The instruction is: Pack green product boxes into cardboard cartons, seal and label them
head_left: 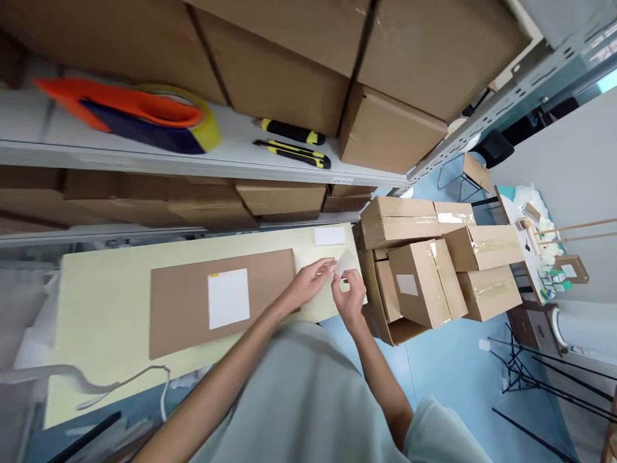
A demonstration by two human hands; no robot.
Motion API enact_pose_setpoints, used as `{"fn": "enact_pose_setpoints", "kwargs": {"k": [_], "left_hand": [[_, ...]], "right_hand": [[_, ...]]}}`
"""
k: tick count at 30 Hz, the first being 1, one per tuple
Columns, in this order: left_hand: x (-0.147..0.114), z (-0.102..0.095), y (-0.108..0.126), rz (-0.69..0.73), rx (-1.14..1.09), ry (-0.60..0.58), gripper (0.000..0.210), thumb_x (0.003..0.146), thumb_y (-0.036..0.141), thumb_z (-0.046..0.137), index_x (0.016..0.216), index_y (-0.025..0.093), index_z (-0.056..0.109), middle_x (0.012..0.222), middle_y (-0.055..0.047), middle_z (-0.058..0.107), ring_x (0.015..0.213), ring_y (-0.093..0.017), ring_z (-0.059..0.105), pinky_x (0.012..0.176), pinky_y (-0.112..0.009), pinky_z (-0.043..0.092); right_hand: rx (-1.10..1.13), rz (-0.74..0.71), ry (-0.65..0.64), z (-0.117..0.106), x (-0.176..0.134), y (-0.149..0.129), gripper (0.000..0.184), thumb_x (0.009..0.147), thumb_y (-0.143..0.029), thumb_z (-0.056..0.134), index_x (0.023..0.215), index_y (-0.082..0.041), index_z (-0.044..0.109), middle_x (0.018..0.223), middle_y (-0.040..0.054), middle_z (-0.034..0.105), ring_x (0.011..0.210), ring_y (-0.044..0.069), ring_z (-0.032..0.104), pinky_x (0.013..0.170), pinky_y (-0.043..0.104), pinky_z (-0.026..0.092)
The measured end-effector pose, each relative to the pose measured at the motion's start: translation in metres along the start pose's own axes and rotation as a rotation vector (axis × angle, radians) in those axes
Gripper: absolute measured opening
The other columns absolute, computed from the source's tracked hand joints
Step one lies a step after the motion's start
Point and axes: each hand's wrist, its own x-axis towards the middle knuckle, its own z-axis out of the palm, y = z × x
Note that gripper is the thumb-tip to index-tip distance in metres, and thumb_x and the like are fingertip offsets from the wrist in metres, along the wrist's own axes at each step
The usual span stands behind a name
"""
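Note:
A small, thin whitish label (pixel 345 262) is held up over the right end of the pale yellow table (pixel 106 283). My right hand (pixel 350 297) pinches its lower edge between thumb and fingertips. Just left of it is my left hand (pixel 312 281), fingers stretched toward the label's left edge; whether they touch it is unclear. Beyond my hands lies a white stack of paper or labels (pixel 330 236). A flat brown cardboard piece (pixel 180 308) rests to the left, bearing a white sheet (pixel 229 299) with a small yellow mark.
Two utility knives (pixel 292 153) and a tape roll (pixel 207 122) with an orange item (pixel 135 103) sit on the shelf (pixel 236 154) among cardboard boxes. Several taped boxes (pixel 424 283) are piled off the table's right end. A pale strap (pixel 96 386) trails at the lower left.

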Motion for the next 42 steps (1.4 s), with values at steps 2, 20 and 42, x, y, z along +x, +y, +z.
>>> {"fn": "enact_pose_setpoints", "kwargs": {"k": [2, 20, 42], "left_hand": [[-0.044, -0.007, 0.007, -0.021, -0.195, 0.068, 0.078, 0.095, 0.081, 0.061, 0.144, 0.021, 0.073, 0.156, -0.018, 0.073, 0.143, -0.035, 0.071, 0.120, -0.050, 0.059], [-0.198, -0.180, 0.003, -0.154, -0.356, 0.619, 0.060, 0.067, 0.078, 0.091, 0.080, 0.022, 0.078, 0.068, -0.003, 0.073, 0.066, -0.019, 0.067, 0.069, -0.031, 0.057], [-0.225, -0.216, 0.000, -0.110, -0.496, 0.725, 0.065, 0.070, 0.081, 0.088, 0.086, 0.019, 0.082, 0.090, -0.010, 0.080, 0.082, -0.022, 0.069, 0.068, -0.031, 0.052]], "right_hand": [[-0.062, -0.172, -0.098, 0.002, -0.003, -0.024, 0.013, 0.102, -0.032, 0.066, 0.093, -0.025, 0.072, 0.104, 0.0104, 0.074, 0.098, 0.024, 0.073, 0.089, 0.035, 0.061], [0.127, -0.187, -0.461, 0.063, -0.018, -0.171, 0.030, 0.103, -0.048, 0.076, 0.118, -0.023, 0.080, 0.128, 0.0144, 0.080, 0.123, 0.030, 0.072, 0.108, 0.047, 0.061], [0.406, 0.219, -0.807, 0.089, -0.064, -0.207, 0.050, 0.081, -0.068, 0.090, 0.077, -0.024, 0.068, 0.078, -0.0001, 0.071, 0.076, 0.019, 0.065, 0.073, 0.030, 0.058]]}}
